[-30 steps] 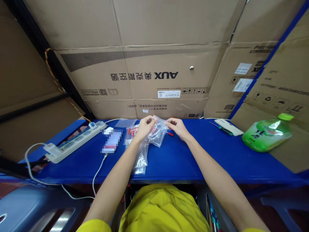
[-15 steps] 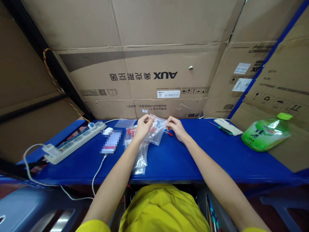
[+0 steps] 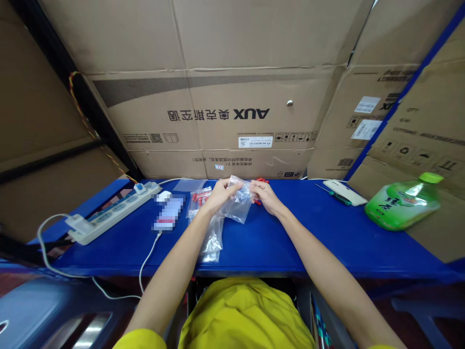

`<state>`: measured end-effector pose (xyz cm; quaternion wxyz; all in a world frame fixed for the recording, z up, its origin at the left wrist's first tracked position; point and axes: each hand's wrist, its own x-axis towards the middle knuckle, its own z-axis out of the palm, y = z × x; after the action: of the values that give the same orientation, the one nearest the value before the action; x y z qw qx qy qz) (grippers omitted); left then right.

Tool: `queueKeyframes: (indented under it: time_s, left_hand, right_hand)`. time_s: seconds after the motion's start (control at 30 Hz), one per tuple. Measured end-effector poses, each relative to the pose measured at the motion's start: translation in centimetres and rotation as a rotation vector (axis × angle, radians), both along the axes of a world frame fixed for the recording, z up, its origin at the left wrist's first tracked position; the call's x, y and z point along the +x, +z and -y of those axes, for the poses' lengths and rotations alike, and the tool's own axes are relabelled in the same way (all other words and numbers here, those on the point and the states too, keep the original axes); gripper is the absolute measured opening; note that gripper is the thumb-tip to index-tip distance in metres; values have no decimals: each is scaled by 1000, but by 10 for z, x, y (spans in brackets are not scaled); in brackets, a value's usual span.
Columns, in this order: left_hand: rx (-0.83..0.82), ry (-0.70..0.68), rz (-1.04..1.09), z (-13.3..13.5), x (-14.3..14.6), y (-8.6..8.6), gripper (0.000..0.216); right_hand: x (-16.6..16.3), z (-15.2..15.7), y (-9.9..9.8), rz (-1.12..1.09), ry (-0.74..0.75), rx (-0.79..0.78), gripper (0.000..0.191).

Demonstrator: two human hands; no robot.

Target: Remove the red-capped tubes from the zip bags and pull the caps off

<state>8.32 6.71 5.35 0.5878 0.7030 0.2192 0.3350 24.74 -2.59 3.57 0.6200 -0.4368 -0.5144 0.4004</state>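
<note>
Between my two hands a clear plastic bag (image 3: 238, 209) is held up above the blue table. My left hand (image 3: 221, 194) pinches its upper left edge, and my right hand (image 3: 266, 196) has its fingers closed on the upper right edge. Small red-ended pieces (image 3: 262, 180) lie just behind my right hand, partly covered by it. Beside my left hand lies another clear bag with red pieces (image 3: 199, 198) inside. More clear plastic bags (image 3: 210, 245) lie under my left forearm, reaching toward the front edge.
On the left are a white power strip (image 3: 112, 213), a phone (image 3: 170, 213) on a charging cable and a small white item (image 3: 164, 196). To the right lie a screwdriver (image 3: 339, 197), a white case (image 3: 348, 193) and a green bottle (image 3: 401, 203). Cardboard (image 3: 218, 87) walls the back.
My hands have come closer together, the right one moving left along the bag's edge. More red pieces now show behind my right hand. The view has shifted slightly.
</note>
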Motion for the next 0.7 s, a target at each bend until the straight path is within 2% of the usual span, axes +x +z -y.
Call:
queueKeyframes:
  time_s: [0.4, 0.7]
  left_hand:
    - [99, -16, -12, -2, -1, -1, 38]
    - [148, -24, -72, 1, -3, 4, 38]
  right_hand:
    - [6, 3, 2, 218, -10, 29, 48]
    - [10, -2, -4, 260, -90, 44, 38]
